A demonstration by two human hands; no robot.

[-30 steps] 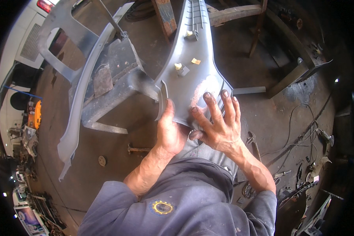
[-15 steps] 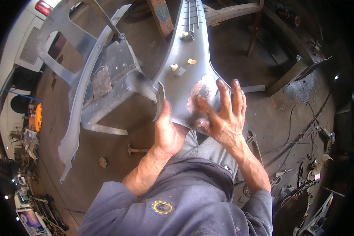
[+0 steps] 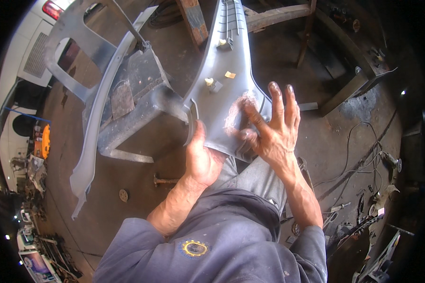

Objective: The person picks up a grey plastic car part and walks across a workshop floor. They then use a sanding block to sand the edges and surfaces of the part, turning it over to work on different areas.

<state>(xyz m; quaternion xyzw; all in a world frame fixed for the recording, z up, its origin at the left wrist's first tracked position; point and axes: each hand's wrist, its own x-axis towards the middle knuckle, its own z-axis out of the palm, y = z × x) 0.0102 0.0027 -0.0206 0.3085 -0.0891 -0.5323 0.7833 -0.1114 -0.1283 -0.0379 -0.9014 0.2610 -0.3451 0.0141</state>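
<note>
The grey panel (image 3: 217, 106) lies wide end nearest, its pinkish patch (image 3: 232, 114) apparently rough.

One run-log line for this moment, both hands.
left hand: gripping grey panel, lower left | right hand: spread over pinkish patch on panel | hammer: on floor

Workshop, hammer (image 3: 166, 180) on floor (image 3: 106, 165), white vehicle (image 3: 35, 53)
</note>
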